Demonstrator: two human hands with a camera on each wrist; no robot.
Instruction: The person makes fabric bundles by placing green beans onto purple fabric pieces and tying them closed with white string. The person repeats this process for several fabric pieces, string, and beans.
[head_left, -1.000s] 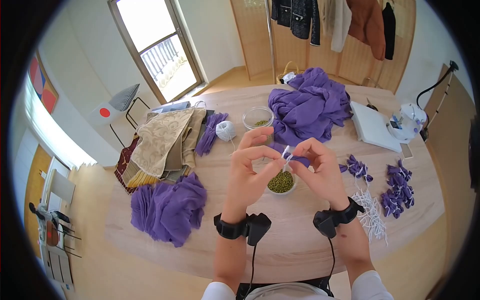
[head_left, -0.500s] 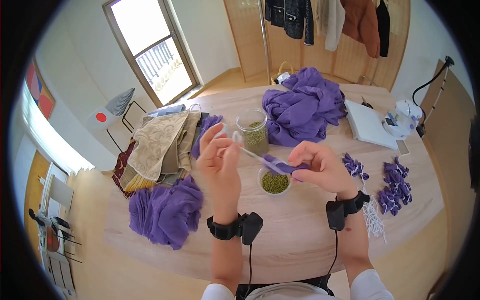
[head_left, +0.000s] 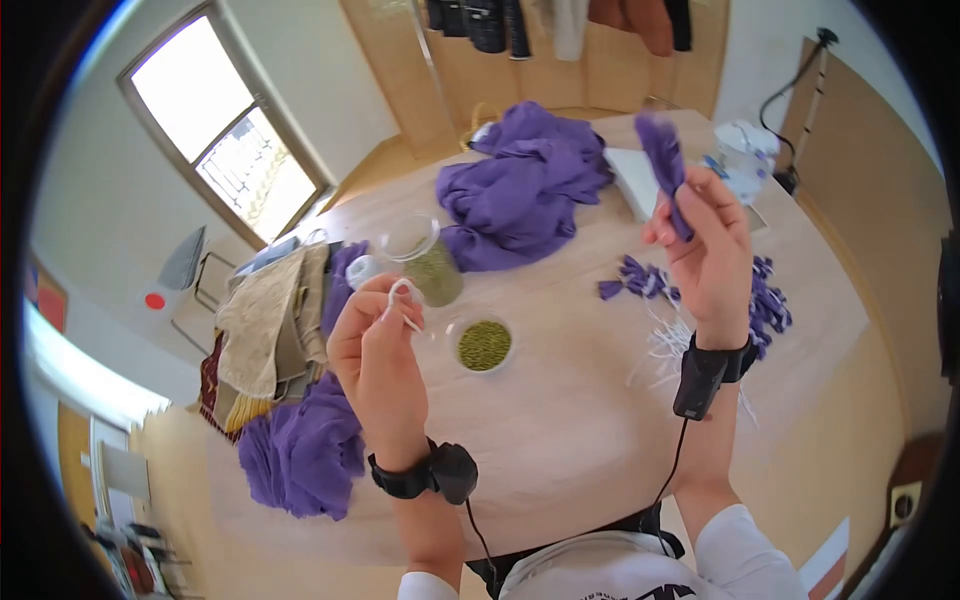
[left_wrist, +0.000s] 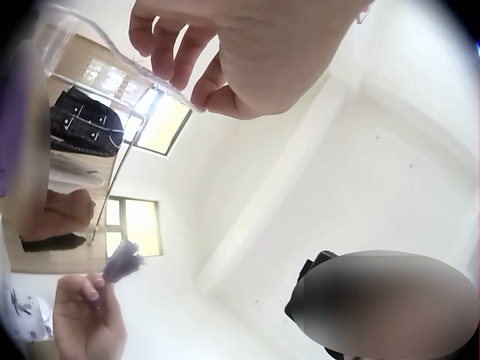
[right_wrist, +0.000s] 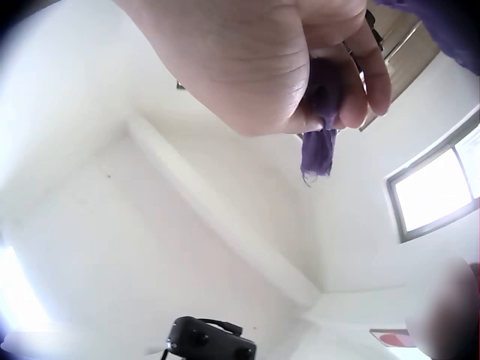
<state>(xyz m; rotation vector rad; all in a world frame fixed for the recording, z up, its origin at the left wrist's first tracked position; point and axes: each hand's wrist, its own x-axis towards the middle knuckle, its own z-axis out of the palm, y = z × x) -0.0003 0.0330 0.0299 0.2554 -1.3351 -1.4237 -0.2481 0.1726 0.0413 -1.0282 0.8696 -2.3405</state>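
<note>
My left hand (head_left: 382,375) pinches a loop of white string (head_left: 404,290) between thumb and fingertips, over the left part of the table; in the left wrist view the string (left_wrist: 112,46) trails off from the fingertips. Raised on the right, my right hand (head_left: 712,255) grips a small bunched strip of purple cloth (head_left: 660,150), its frayed end (right_wrist: 318,154) poking out past the fingers in the right wrist view. Between and below the hands stands a small clear cup (head_left: 511,355) of green beans (head_left: 484,345). A glass jar (head_left: 435,275) with more beans is just behind the left hand.
A heap of purple cloth (head_left: 525,190) lies at the back. At left are folded fabrics (head_left: 265,330), another purple pile (head_left: 305,450) and a white yarn ball (head_left: 362,270). Tied purple bundles (head_left: 640,278), cut white strings (head_left: 672,345) and a sewing machine (head_left: 745,160) are at right.
The hands have moved apart: the left went left with the string, the right rose to the right with the purple strip. String and cloth were together between the hands before. The head view shifted right.
</note>
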